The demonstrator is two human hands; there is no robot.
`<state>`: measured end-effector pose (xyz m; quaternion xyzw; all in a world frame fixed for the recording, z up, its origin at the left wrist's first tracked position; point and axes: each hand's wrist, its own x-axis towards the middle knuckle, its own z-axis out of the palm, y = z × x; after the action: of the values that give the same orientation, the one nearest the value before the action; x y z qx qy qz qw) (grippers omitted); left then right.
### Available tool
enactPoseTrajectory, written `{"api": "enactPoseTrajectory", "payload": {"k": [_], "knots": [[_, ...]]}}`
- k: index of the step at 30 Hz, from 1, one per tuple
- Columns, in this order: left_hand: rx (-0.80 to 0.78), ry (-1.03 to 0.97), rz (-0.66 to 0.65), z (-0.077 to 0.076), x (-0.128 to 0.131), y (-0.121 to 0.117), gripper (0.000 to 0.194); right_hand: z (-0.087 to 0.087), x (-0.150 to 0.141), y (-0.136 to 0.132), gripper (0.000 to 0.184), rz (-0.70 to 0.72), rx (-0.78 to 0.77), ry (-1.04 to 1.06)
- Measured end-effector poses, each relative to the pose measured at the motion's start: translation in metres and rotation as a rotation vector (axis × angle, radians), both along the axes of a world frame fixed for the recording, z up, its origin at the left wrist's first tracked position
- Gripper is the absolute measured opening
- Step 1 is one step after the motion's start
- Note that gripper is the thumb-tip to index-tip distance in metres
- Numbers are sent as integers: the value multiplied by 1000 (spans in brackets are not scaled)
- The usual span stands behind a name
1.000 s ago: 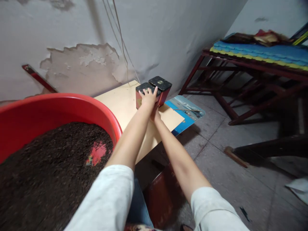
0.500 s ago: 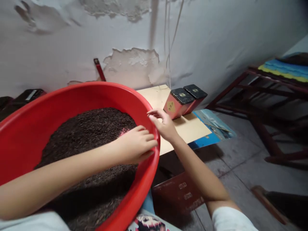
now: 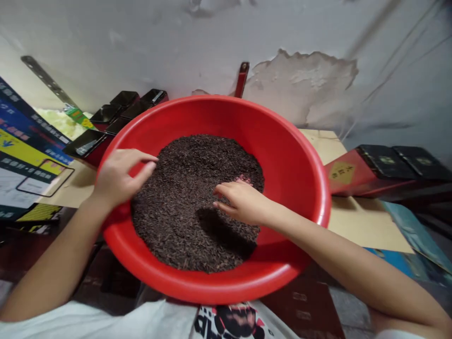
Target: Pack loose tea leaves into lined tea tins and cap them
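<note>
A big red plastic basin [image 3: 293,155] sits in front of me, holding a heap of dark loose tea leaves [image 3: 197,197]. My left hand [image 3: 118,176] rests over the basin's left rim, fingers loosely curled and apart, thumb pointing toward the leaves. Over the middle of the heap hovers my right hand [image 3: 242,202], fingers bent and slightly spread, with nothing visible in it. Two red tins with black lids [image 3: 374,172] stand on a tan board [image 3: 360,221] to the right of the basin.
Several open black-lined tins [image 3: 113,117] lie behind the basin at the left, next to printed cardboard [image 3: 24,160]. A peeling grey wall [image 3: 307,80] rises just behind. A dark red box [image 3: 303,301] stands below the basin.
Both hands have left the two red tins and swung left to the basin. My left hand now sits at its left rim, my right hand over the leaves. My view has turned left.
</note>
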<state>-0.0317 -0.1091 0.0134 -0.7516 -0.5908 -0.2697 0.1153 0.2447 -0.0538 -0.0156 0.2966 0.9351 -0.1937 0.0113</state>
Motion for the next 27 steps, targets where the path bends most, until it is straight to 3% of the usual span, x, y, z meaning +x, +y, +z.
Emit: {"api": "enactPoseTrajectory", "payload": {"k": [3,5,7,10,13,19,23,27], "knots": [[200,-126,416,-17,-76,3,29,-7,-20,-2,24,9,15,-64],[191,-184,629,-33,-122,8,30,-10,-34,-3,24,16,15,-93],[8,-166,762,-51,-157,12,39,-11,-49,-4,23,25,18,-112],[-199,-90,783,-75,-185,16,55,-10,-74,-4,22,49,24,-130],[-220,-104,823,-93,-192,22,54,-4,-104,0,21,83,64,-100],[-75,-227,901,-110,-189,26,24,12,-176,13,20,120,142,72],[81,-230,891,-101,-180,3,16,20,-207,21,18,52,122,196],[270,-118,797,-77,-167,-31,16,23,-226,32,21,-109,-65,471]]}}
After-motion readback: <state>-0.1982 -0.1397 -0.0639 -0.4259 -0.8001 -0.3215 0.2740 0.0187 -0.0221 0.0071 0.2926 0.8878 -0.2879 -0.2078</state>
